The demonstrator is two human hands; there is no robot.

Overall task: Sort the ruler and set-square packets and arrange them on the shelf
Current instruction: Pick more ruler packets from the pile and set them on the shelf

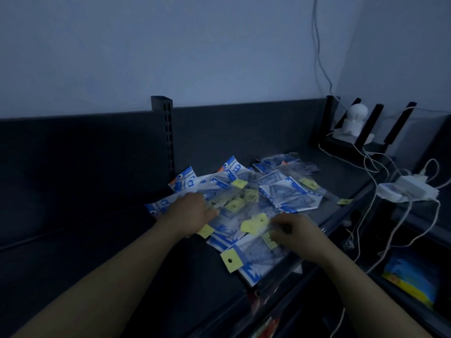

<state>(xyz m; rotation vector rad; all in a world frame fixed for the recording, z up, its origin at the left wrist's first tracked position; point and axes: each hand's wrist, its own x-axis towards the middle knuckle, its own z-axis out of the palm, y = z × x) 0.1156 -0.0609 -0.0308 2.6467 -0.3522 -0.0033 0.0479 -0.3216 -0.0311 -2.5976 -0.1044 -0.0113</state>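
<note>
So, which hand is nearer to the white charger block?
Right. The right hand is at the packets, left of the charger block; the left hand is farther left.

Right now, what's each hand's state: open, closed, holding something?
Left hand: open, fingers resting flat on the packet pile.
Right hand: fingers curled, pinching a yellow-tagged packet.

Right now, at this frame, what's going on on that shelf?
A person has both bare hands in a jumbled heap of blue-and-white packets with yellow tags, spread on a dark shelf. The left hand lies flat on the heap's left side. The right hand curls its fingers on a packet near the front edge. The packets overlap at all angles, with no tidy row in view.
</note>
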